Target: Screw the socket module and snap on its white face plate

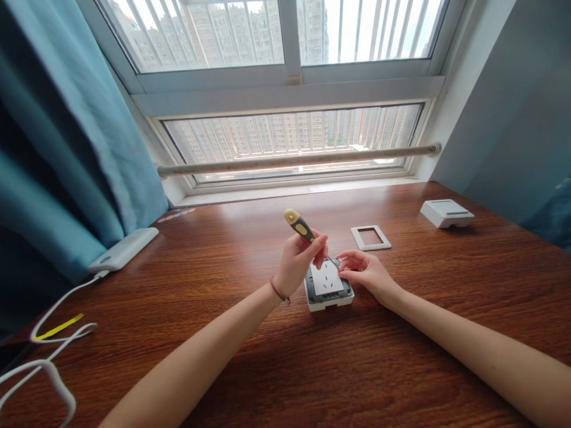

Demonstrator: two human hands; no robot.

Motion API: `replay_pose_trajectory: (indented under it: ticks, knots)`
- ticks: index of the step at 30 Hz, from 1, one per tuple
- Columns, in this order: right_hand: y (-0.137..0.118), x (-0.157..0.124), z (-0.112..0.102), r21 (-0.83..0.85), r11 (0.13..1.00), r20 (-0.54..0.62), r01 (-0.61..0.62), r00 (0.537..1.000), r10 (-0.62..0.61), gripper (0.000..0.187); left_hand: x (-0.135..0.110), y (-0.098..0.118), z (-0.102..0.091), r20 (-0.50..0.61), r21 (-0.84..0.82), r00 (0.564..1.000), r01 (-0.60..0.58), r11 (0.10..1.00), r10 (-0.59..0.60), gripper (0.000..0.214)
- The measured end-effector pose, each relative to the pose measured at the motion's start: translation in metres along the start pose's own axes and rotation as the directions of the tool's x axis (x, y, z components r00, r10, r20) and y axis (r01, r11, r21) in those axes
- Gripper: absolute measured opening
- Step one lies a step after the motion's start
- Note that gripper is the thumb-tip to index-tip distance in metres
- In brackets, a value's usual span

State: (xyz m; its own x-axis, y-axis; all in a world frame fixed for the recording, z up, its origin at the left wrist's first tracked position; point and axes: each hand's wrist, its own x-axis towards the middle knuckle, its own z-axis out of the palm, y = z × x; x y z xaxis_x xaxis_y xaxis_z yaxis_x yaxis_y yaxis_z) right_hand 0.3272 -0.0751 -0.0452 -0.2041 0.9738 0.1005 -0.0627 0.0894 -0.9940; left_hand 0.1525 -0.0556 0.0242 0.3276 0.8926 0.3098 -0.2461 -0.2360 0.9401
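Observation:
My left hand [298, 257] is closed around a screwdriver [300, 226] with a yellow and grey handle. Its thin shaft slants down to the right, toward the right side of a wall socket [327, 280]. The socket has a white face with slots and a dark grey frame, and it sits in a white mounting box on the table. My right hand [363, 270] is at the socket's right edge, fingers bent together near the screwdriver's tip. Whether a screw is between those fingers is too small to tell. Behind the right hand lies a white square cover frame [371, 238].
A second white box [446, 213] stands at the back right of the wooden table [250, 368]. On the left lie a white power strip [125, 249], its white cable [57, 297] and a yellow strip [60, 327]. A blue curtain hangs beside them; a window and horizontal bar are behind.

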Motion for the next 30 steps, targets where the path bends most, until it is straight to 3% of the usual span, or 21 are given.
replay_pose_trajectory:
  ticks: [3,7,10,12,18,24,30]
  knots:
    - [0.000,-0.001,0.000,-0.057,0.998,-0.002,-0.004,1.000,0.003,0.024,0.007,0.006,0.003,0.062,0.074,0.998,-0.010,0.997,0.006,0.026]
    - [0.001,-0.001,0.000,-0.052,0.998,-0.014,-0.022,1.000,0.021,0.019,0.020,0.013,0.006,0.241,0.164,0.969,0.021,0.986,-0.061,0.029]
    - [0.004,0.001,-0.001,-0.047,0.998,-0.009,0.048,0.999,-0.048,0.015,0.027,0.016,0.005,0.366,0.237,0.924,0.021,0.971,-0.109,0.031]
    - [0.005,0.004,-0.003,-0.053,0.992,0.002,0.111,0.994,-0.111,0.013,0.028,0.015,0.004,0.392,0.257,0.913,0.009,0.966,-0.113,0.032]
    - [0.007,0.009,-0.011,-0.044,0.996,0.075,0.082,0.994,-0.079,0.012,0.023,0.009,-0.001,0.326,0.334,0.942,-0.191,0.923,0.077,0.027]
    - [0.007,0.009,-0.014,-0.015,0.999,0.079,0.032,0.996,-0.031,0.011,0.016,0.003,-0.003,0.163,0.280,0.986,-0.067,0.958,0.022,0.033]
    - [0.007,0.008,-0.013,0.024,0.999,0.092,0.039,0.995,-0.041,0.009,0.013,0.002,0.000,0.143,0.224,0.986,-0.119,0.967,0.088,0.026]
